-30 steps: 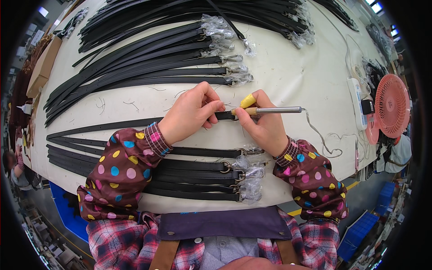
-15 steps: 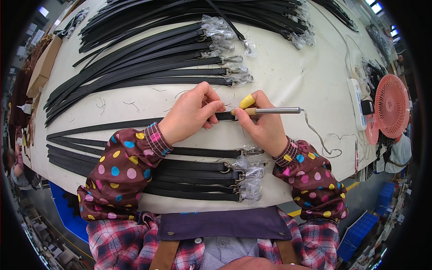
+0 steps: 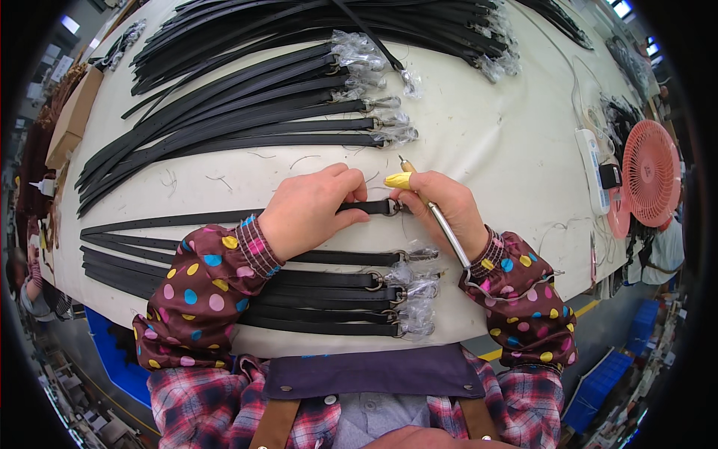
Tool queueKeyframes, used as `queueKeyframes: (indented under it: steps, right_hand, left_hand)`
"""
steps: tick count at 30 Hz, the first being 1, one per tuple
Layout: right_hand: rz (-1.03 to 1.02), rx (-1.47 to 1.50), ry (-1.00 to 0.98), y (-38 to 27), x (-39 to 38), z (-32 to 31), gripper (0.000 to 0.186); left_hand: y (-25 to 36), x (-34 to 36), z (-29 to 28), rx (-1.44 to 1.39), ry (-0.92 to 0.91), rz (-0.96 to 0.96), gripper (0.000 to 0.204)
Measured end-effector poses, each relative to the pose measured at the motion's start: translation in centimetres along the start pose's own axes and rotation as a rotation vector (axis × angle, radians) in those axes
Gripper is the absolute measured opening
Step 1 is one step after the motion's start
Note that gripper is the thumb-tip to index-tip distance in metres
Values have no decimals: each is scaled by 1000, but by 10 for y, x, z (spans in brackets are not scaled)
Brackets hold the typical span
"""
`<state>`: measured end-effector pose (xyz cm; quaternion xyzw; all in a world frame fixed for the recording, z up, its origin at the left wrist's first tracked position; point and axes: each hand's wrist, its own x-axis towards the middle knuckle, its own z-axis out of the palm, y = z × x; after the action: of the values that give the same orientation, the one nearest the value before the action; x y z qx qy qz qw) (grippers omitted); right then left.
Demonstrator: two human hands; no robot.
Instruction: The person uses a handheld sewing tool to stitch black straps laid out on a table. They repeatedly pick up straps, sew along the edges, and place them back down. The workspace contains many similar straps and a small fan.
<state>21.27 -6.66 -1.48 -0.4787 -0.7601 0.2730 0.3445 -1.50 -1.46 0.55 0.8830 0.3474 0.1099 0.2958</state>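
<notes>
A single black strap runs across the table, and my left hand pinches it near its right end. My right hand has its thumb and fingertips at the metal ring there. Held in that same hand is a corded, soldering-iron-like pen with a silver tube and tan grip, its thin tip pointing up and away from the strap. A yellow finger cover sits on one right finger. Below lie several more black straps with rings and plastic-wrapped hardware.
Beyond my hands lies a row of black straps, with a larger pile farther back. Short dark threads are scattered on the white table. On the right are a power strip and a pink fan.
The pen has swung from lying level to the right to slanting, tip up. My right fingers stay near the ring; the left hand has shifted slightly down and no longer pinches beside the pen's tip.
</notes>
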Motion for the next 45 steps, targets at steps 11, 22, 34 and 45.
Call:
queueKeyframes:
  steps: [11,22,34,45]
  right_hand:
    - [52,159,75,-7,-3,2,12]
    - [-110,-188,166,-4,8,-7,33]
    - [-55,-76,140,-11,12,-6,30]
    - [-118,-154,201,10,8,1,22]
  left_hand:
    - [-17,11,-12,207,389,17,25]
    - [-16,4,-10,327,185,-15,26]
    - [5,-3,-2,271,169,74,24]
    - [-17,-36,-31,286,96,-153,23]
